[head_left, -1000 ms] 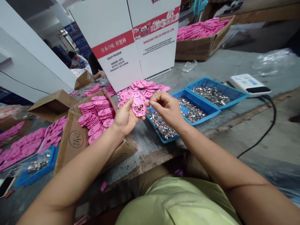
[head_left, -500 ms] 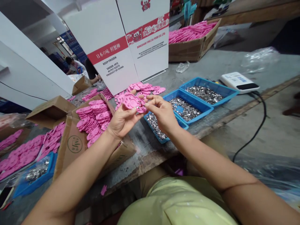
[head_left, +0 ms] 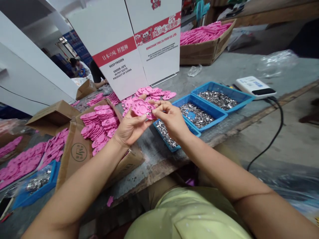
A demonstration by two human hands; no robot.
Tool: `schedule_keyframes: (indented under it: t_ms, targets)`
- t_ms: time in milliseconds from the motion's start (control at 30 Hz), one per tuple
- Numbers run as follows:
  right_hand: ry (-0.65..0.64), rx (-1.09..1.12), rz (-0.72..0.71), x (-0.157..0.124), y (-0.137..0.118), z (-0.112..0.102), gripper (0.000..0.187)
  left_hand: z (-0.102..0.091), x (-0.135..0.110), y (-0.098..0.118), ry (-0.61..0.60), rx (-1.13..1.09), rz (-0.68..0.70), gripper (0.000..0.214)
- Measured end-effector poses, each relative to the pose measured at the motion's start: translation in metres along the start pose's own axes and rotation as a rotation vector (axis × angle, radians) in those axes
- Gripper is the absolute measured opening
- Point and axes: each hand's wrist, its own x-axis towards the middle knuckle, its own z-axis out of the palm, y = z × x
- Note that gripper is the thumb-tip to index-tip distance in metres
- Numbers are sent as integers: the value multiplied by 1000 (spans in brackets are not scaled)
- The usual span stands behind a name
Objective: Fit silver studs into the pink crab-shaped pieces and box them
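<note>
Left hand (head_left: 131,128) was grasping one pink piece (head_left: 139,107) by its edge, in the air above the worktop (head_left: 156,158), while the right hand (head_left: 171,119) had its fingertips brought together at the right end of this piece; whether they pinched it or some small part, I could not tell. To the left stood an open cardboard box (head_left: 74,141) with stacks of similar pieces (head_left: 96,124), and behind, a loose pile (head_left: 157,93) lay before a white carton (head_left: 124,71). On the right side, blue trays (head_left: 219,119) with shiny metal parts (head_left: 203,118) stood close together.
</note>
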Motion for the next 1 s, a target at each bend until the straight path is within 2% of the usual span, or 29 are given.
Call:
schedule_keyframes:
  t_ms: [400, 667, 867, 1000]
  targets:
    - [-3, 36, 37, 2, -5, -1, 19, 0, 0, 0, 1, -1, -10, 74]
    - [4, 37, -10, 0, -4, 1, 19, 1, 0, 1, -20, 8, -8, 71]
    - [31, 60, -22, -5, 2, 3, 18, 2, -1, 2, -5, 5, -10, 72]
    - [33, 70, -9, -6, 11, 3, 18, 0, 2, 1, 5, -11, -32, 62]
